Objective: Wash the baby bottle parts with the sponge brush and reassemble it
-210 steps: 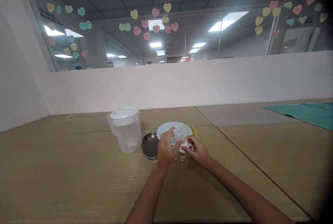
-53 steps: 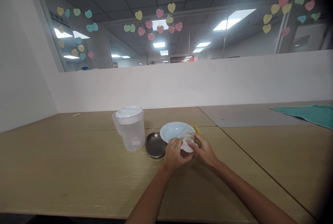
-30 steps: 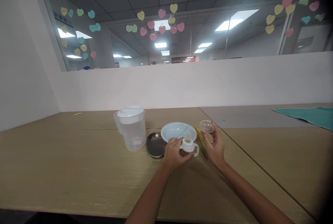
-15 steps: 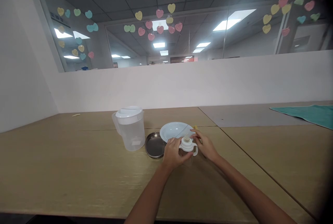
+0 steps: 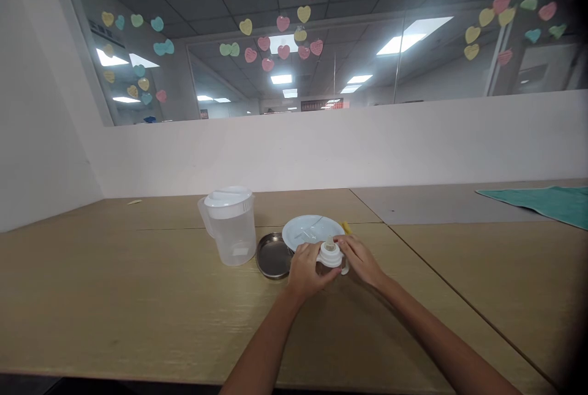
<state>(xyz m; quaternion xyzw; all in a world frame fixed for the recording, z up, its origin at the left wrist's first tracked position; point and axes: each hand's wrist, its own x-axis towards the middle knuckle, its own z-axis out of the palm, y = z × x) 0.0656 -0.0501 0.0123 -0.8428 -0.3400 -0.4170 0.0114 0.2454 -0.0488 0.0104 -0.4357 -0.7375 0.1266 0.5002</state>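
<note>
A baby bottle [image 5: 331,256] stands upright on the table, with a white collar, side handles and a clear teat on top. My left hand [image 5: 307,269] is closed round its left side, thumb across the front. From the right, my right hand [image 5: 361,260] grips the bottle at the collar and right handle, its fingertips partly hidden behind. Just behind the bottle sits a pale blue bowl [image 5: 294,225] with small clear pieces in it that I cannot name. Past my right fingers a yellow stick-like piece [image 5: 346,227] shows.
Left of my hands lies a round metal dish [image 5: 274,256], touching the bowl. A translucent lidded pitcher [image 5: 235,236] stands further left. A teal cloth [image 5: 542,202] lies at the far right. The white wall [image 5: 321,150] rises behind the table.
My right hand has come in from the bowl's right edge onto the bottle's right side, now covering much of that handle. My left hand keeps its hold.
</note>
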